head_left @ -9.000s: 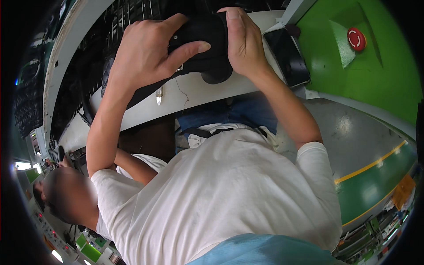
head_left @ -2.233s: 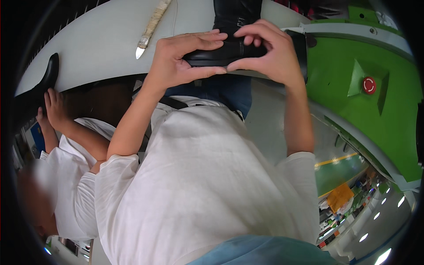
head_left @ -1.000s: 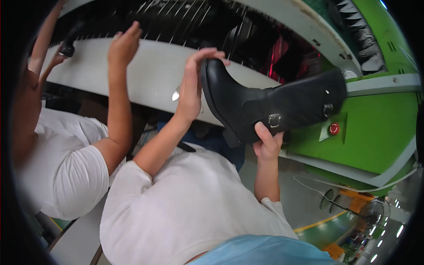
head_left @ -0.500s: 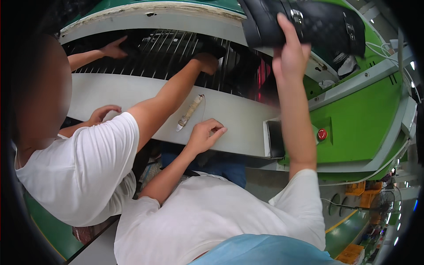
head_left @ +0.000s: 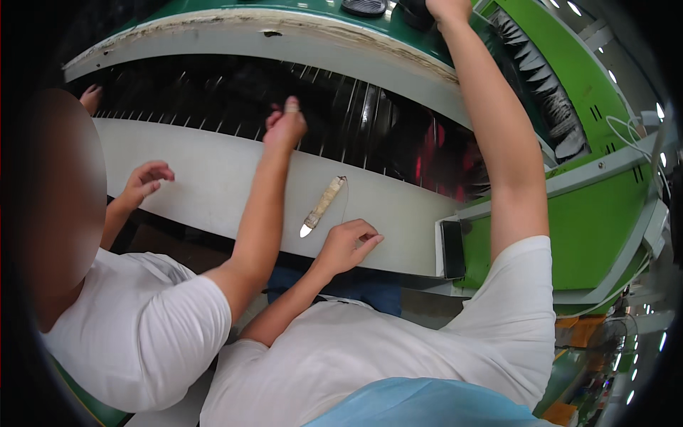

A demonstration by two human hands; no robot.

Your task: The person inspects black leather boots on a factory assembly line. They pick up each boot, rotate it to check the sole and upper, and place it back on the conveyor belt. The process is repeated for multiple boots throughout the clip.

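My right hand (head_left: 448,8) reaches to the top edge of the view, at a black boot (head_left: 417,13) over the green machine top. Its fingertips and most of the boot are cut off by the edge. My left hand (head_left: 348,245) rests on the near edge of the pale ledge (head_left: 398,213), fingers loosely curled, thumb apart, nothing visible in it. Just beyond it lies a tape-wrapped tool (head_left: 324,206) with a pale pointed tip and a thin cord at its far end.
At my left a co-worker's hand (head_left: 286,128) hangs over the dark roller opening (head_left: 334,117); another of their hands (head_left: 146,181) is above the ledge. A ridged dark sole-like piece (head_left: 364,6) lies on the machine top. Green machine housing (head_left: 605,235) stands at right.
My right hand has carried the boot up and away, mostly out of view. The co-worker's near arm has drawn back from the rollers. The view has shifted; my left hand stays at the ledge.
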